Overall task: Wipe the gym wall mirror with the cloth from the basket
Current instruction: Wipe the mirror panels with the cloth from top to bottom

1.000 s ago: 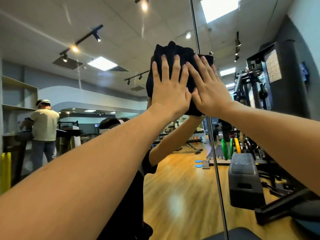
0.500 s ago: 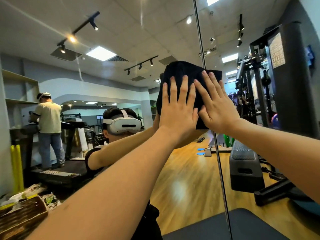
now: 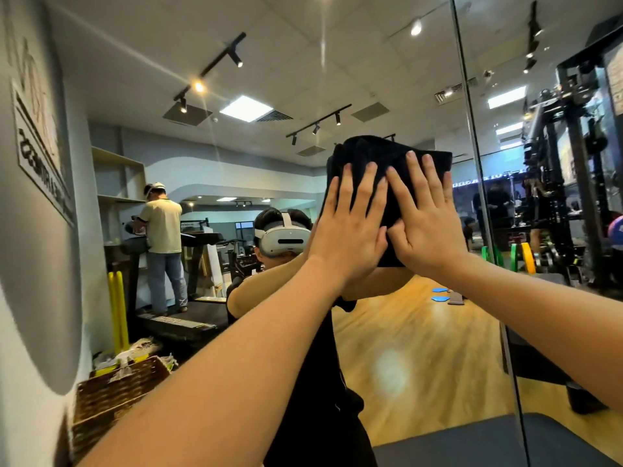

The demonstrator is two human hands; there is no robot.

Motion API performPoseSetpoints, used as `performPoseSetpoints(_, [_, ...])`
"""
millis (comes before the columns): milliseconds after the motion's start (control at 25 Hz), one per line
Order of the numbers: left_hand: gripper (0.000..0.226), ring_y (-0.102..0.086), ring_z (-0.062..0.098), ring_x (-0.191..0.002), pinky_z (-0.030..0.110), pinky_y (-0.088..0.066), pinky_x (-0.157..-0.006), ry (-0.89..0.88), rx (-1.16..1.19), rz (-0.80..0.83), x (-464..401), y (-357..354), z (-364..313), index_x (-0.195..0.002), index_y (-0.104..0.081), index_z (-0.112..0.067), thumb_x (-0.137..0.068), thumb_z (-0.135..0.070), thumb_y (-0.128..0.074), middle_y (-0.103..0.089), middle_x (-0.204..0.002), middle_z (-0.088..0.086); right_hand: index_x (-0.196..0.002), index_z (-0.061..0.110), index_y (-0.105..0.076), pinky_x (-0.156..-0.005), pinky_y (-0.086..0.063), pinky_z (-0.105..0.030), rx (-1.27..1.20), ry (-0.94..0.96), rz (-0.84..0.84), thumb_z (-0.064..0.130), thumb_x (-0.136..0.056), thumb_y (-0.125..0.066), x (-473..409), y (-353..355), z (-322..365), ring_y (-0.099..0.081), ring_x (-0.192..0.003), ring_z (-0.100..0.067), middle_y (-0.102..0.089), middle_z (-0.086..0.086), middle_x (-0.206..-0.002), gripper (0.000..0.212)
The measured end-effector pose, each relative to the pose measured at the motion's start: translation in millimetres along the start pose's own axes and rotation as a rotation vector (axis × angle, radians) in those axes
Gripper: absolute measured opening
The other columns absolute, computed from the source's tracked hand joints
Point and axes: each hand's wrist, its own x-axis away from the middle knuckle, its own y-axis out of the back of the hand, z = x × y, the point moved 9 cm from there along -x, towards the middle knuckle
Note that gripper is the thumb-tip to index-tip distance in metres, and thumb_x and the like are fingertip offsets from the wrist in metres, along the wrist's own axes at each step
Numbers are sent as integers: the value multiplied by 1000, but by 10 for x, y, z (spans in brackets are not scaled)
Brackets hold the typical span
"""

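Note:
A dark folded cloth (image 3: pixel 374 156) lies flat against the gym wall mirror (image 3: pixel 404 332) at about head height. My left hand (image 3: pixel 350 227) presses on its left part with straight, spread fingers. My right hand (image 3: pixel 426 220) presses on the right part beside it, fingers straight too, the two thumbs nearly touching. The mirror shows my own reflection with both arms raised behind the cloth. A woven basket (image 3: pixel 111 399) stands low at the left by the wall.
A vertical seam (image 3: pixel 485 230) between mirror panels runs just right of my hands. The grey side wall (image 3: pixel 37 230) with a sign stands close at the left. Reflected: a person on a treadmill (image 3: pixel 161 241), weight machines at the right, a wooden floor, a dark mat below.
Both hands have slid the cloth down the mirror and a little left of the seam. The view has dropped and turned left, bringing the basket and side wall into sight.

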Motion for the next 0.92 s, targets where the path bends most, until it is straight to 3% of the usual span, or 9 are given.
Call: performPoseSetpoints(920, [76, -1, 37, -157, 54, -10, -127, 209, -124, 18, 1666, 728, 2769, -163, -7, -12, -102, -43, -38, -1, -171, 14, -165, 19, -17, -128, 0, -60, -3, 200, 31, 52, -92, -25, -867, -640, 3138, 3, -159, -40, -3, -18, -173, 81])
